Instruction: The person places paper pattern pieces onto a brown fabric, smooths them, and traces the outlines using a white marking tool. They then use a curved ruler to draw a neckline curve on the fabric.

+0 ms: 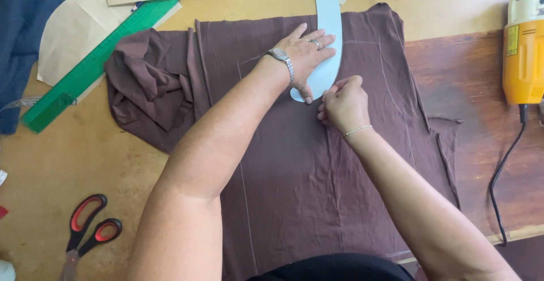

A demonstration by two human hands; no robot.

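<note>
Your left hand [306, 54] is lying flat, fingers spread, pressing the pale blue curved ruler [328, 26] down onto the brown knit fabric [294, 173]; it is gripping nothing, only bearing down. Your right hand [343, 105] is sitting at the ruler's rounded lower tip, fingers curled and pinched together; what they are pinching is hidden, so you cannot tell.

The ruler is running from the top edge of the view down to mid-cloth, smooth and stiff, curving along its right edge. The fabric is lying spread across the plywood table [62, 162], soft and faintly creased, carrying thin pale drawn lines, and bunching into folds at its left end. Its right edge is hanging ragged over a darker wood surface [470, 88].

Open room is showing left of the cloth. There a green straight ruler [90, 66] is lying diagonally over tan pattern paper [62, 37], and red-handled scissors [88, 230] are resting near the bottom left, well apart from both hands. A yellow electric cutting machine [522, 60] is standing at the far right, its black cord [501, 173] trailing down the dark wood.
</note>
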